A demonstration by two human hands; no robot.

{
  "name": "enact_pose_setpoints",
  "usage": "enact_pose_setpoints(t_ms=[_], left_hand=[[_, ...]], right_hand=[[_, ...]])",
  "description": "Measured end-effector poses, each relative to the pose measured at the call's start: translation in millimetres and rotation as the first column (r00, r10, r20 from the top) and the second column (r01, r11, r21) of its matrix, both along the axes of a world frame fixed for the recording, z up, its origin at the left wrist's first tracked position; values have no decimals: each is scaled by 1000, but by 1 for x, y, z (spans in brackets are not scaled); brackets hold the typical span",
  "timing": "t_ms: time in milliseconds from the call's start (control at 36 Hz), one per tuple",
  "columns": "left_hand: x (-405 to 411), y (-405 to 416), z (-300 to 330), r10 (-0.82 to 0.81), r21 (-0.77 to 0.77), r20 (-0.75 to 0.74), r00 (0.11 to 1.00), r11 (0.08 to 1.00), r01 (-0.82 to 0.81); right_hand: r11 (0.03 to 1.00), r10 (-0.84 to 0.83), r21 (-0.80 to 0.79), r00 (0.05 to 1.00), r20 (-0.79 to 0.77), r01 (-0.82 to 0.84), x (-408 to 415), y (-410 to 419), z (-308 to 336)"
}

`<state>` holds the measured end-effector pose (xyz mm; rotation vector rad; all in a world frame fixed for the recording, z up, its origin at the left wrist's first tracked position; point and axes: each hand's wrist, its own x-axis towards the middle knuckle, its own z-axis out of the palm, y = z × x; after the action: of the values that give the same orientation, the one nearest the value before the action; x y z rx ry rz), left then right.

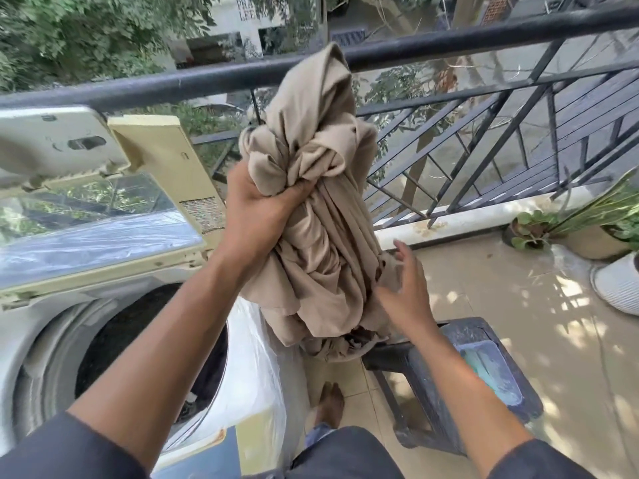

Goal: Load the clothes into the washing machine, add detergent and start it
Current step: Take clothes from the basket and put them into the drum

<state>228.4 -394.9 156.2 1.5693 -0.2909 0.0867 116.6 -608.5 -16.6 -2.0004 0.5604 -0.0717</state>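
Dark sleeves frame the bottom edge, and a bare foot [332, 402] stands on the beige tiled floor [484, 305] between the washing machine [41, 340] on the left and a dark plastic stool [446, 392] on the right. On the stool's seat lies a light blue packet [491, 368], dusted with white. The machine is a top loader with its drum opening [138, 344] dark and uncovered, its lid [103, 233] folded up and back, and clear plastic wrapping [249, 375] hanging over its right side. The left hand [257, 209] grips a large bundle of beige cloth [318, 216], fingers curled into the bunched folds, holding it up just right of the open drum, above the gap between machine and stool. The cloth's lower end trails down to the stool's near corner. The right hand [408, 288] is open, fingers spread and relaxed, beside the lower right of the bundle; whether it touches the fabric cannot be told. Farther off, potted plants [567, 223] and a white ribbed pot [619, 281] sit by the balcony kerb, and a black metal railing [449, 46] crosses behind, with trees beyond it.
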Motion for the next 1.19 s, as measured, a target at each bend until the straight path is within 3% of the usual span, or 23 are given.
enact_pose_setpoints(t_ms=[56,111,167,222,278,333,417,500,556,583,611,639,667,694,778,806,861,917,944,1000,1083,1139,1194], left_hand=[[-7,-2,-6,-39,-2,-16,999,999,39],[-15,-3,-10,-82,-9,-37,996,997,81],[-19,-1,-13,-92,9,-42,995,996,92],[-18,5,-17,-67,51,-46,997,996,69],[-14,14,-23,-29,138,-48,998,990,35],[-10,23,-30,17,219,-45,999,976,-7],[-11,29,-35,83,271,-40,996,960,-69],[-13,29,-37,127,263,-46,991,958,-110],[-14,28,-36,137,244,-52,989,962,-120],[-14,28,-34,141,226,-59,988,966,-124],[-15,28,-31,146,213,-64,987,968,-129],[-16,28,-30,151,205,-67,986,970,-135],[-16,29,-28,159,201,-69,985,969,-143],[-16,30,-28,166,200,-71,983,968,-149],[-15,33,-29,193,212,-74,978,962,-174],[-14,34,-30,201,211,-75,977,960,-181],[-14,34,-29,204,195,-82,976,963,-185],[-14,32,-26,215,157,-101,971,968,-198],[-15,30,-23,218,123,-123,968,971,-203],[-18,24,-16,206,27,-172,963,979,-204],[-22,11,-6,177,-132,-236,956,968,-212],[-23,2,-2,142,-201,-279,950,958,-202],[-26,-6,2,105,-226,-292,951,958,-176]], right_hand=[[979,137,-148,990,-25,-139,10,1,12],[850,228,-441,956,-186,-289,17,0,24],[775,225,-513,920,-320,-369,26,-4,34],[790,170,-515,925,-340,-334,35,-11,49],[846,95,-506,981,-171,-170,46,-19,74],[929,38,-371,994,106,4,53,-22,110],[986,38,-159,883,467,41,52,-14,165],[980,25,-172,802,596,97,48,1,174],[935,74,-342,894,443,92,47,3,145],[883,136,-469,964,227,-14,48,1,127],[806,176,-559,981,-87,-194,47,-1,111],[739,170,-560,907,-385,-376,45,-3,100],[704,148,-518,813,-563,-486,41,-3,93],[700,132,-496,775,-618,-514,37,-3,89],[786,102,-530,912,-397,-318,26,-7,80],[852,127,-460,952,-280,-249,23,-8,78],[980,165,-110,986,-15,-166,18,-9,79],[965,165,180,976,143,-189,12,-6,79],[940,205,241,964,167,-242,10,-5,74],[899,338,266,937,85,-349,5,-6,52],[867,499,157,822,-273,-474,-1,2,19],[846,512,61,776,-369,-529,0,18,5],[868,441,-52,814,-378,-494,2,31,-3]])
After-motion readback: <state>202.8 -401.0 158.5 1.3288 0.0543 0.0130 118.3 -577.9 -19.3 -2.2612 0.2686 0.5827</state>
